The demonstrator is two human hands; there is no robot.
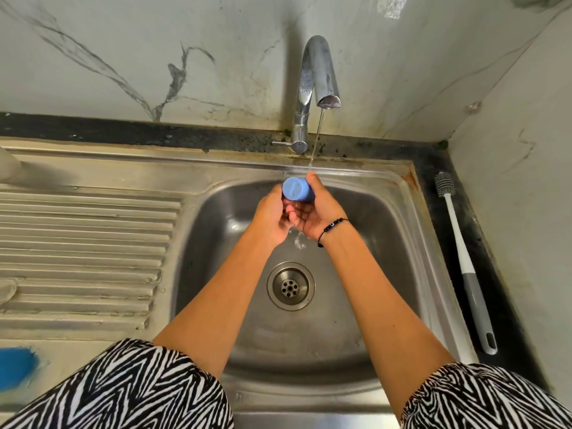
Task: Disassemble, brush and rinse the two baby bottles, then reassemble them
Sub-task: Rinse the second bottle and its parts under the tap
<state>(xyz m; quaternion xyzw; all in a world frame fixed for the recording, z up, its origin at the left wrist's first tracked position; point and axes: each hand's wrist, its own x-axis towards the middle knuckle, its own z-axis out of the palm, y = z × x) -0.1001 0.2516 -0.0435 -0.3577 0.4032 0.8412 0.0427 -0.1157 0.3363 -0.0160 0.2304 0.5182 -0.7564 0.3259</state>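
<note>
Both hands meet over the middle of the sink basin, cupped together around a blue cap [296,189]. The left hand [270,216] grips it from the nine o'clock side, and the right hand [318,212] wraps it from three o'clock, with one fingertip raised at the cap's twelve o'clock edge. The cap is a smooth, matte plastic cylinder with a rounded, closed end turned toward the camera. A thin stream of water [315,140] falls from the tap [318,72] at twelve o'clock onto the hands and runs off below the palms. A beaded black bracelet [332,226] circles the right wrist. The tap is curved, polished metal. The sink [411,230] is dull, scuffed steel with a round perforated drain [291,286] at six o'clock from the hands and a ribbed draining board [83,243] at nine o'clock. At three o'clock, a bottle brush [464,261] with a white bristled head and grey handle lies on the dark counter ledge.
</note>
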